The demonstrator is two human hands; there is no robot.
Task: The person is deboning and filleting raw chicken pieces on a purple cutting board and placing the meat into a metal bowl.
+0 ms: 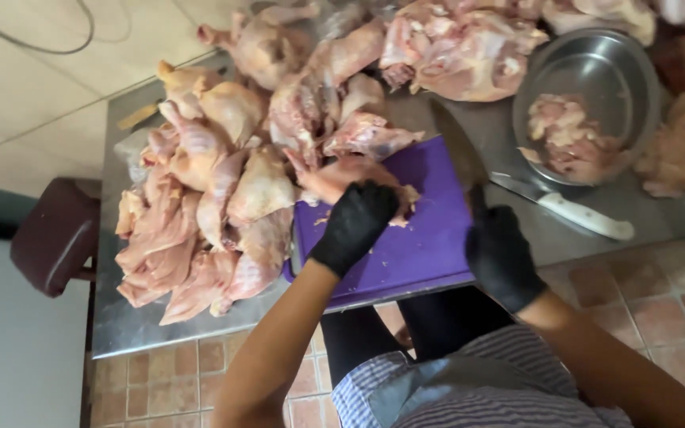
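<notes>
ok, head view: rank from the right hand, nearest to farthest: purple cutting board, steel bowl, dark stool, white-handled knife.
From the right hand, which grips a large knife:
1. Purple cutting board, right beside the hand, on its left.
2. White-handled knife, lying on the steel table to its upper right.
3. Steel bowl, beyond that knife, holding meat scraps.
4. Dark stool, far left, past the chicken pile.

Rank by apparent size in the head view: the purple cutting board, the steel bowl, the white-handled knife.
1. purple cutting board, largest
2. steel bowl
3. white-handled knife, smallest

Arms hide part of the board, but it clearly looks biggest.
</notes>
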